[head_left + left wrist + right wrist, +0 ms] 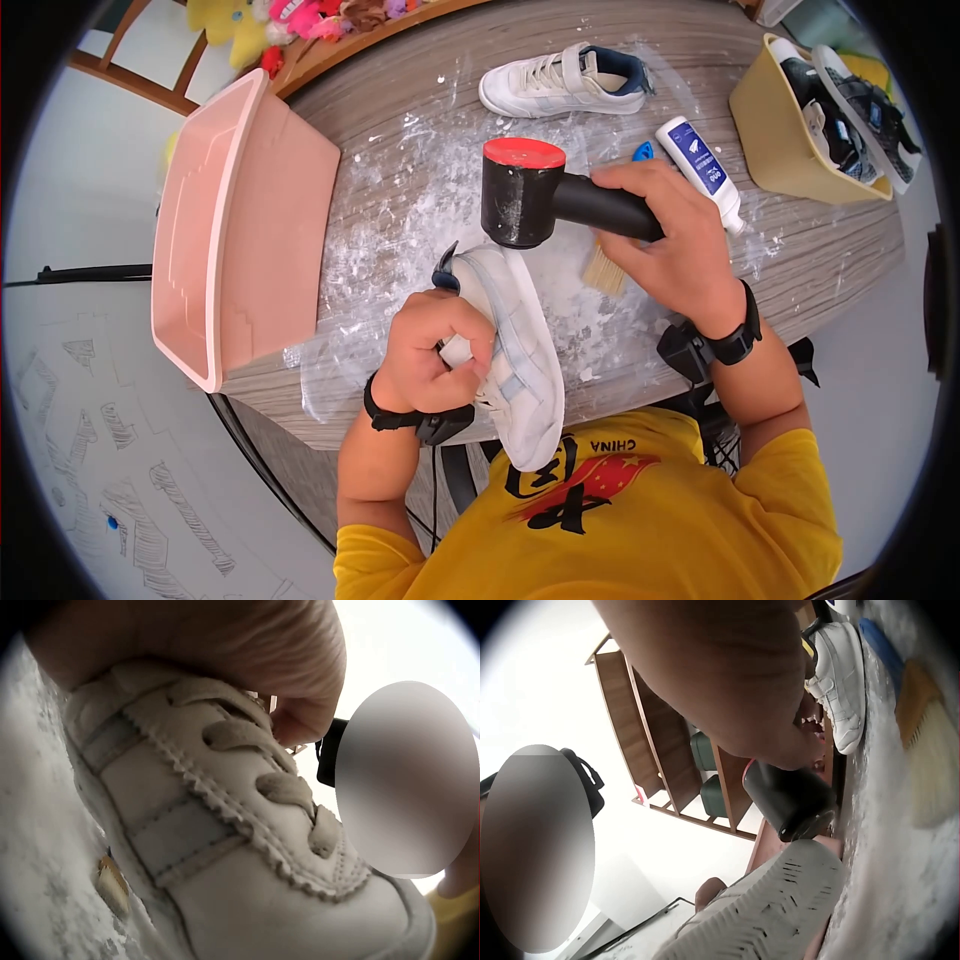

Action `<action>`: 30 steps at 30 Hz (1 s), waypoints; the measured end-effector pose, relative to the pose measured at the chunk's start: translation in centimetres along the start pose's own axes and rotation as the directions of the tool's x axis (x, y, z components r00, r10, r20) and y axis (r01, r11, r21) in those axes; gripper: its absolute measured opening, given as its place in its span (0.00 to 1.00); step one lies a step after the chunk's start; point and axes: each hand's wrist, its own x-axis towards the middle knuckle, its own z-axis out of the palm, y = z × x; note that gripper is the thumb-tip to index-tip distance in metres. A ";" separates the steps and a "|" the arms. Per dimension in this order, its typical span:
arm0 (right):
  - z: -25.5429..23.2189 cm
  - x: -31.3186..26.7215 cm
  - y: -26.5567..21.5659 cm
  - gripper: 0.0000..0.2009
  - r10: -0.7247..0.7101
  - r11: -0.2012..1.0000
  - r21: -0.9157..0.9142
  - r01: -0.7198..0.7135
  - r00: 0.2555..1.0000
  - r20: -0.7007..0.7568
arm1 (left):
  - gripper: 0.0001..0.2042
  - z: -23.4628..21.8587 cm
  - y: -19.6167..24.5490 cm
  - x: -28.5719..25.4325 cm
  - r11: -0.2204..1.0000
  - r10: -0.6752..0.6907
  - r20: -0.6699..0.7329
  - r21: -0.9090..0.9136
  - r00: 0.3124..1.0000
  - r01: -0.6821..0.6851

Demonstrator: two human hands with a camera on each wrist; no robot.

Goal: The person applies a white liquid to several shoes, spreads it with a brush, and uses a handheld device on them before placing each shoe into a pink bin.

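My left hand (435,350) grips a white sneaker (525,370) at its strap and upper. The shoe is tilted, toe toward my body, heel away. In the left wrist view the sneaker's side and laces (281,787) fill the middle; in the right wrist view its white sole (772,900) shows. My right hand (680,235) holds the handle of a black hair dryer (520,205) with a red end. The dryer's black end points down close over the shoe's heel. Partly hidden under my right hand lies a brush (922,735) with a blue handle and pale bristles.
A second white sneaker (565,82) stands at the table's far side. Near it lies a white bottle with a blue label (697,160). A pink bin (275,230) stands at left, a yellow bin (790,160) with shoes at right. White residue marks the tabletop (385,230).
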 end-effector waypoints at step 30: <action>0.5 -0.5 0.0 0.25 0.172 0.801 0.554 -0.227 0.974 0.150 | 0.09 0.7 4.2 0.0 0.265 -0.403 -0.319 -0.938 0.858 -0.225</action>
